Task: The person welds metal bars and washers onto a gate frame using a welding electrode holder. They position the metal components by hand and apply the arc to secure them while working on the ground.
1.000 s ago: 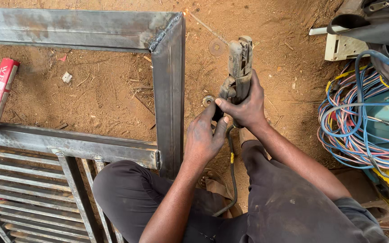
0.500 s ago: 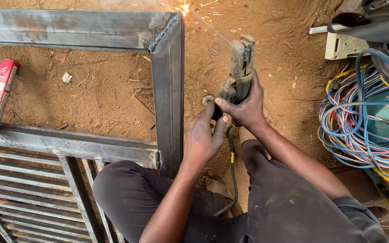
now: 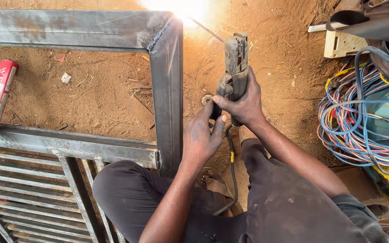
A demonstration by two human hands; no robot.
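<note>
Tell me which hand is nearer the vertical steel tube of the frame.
Left. The left hand sits just beside the vertical steel tube, under the electrode holder; the right hand grips the holder farther out.

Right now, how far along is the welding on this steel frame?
Done: the mitred corner seam of the steel frame already carries a rough bead. In hand: both the right hand and left hand grip the electrode holder, with the arc burning at the corner's outer top edge. Left: cannot tell for the other joints.

Head view, steeply downward, close.
</note>
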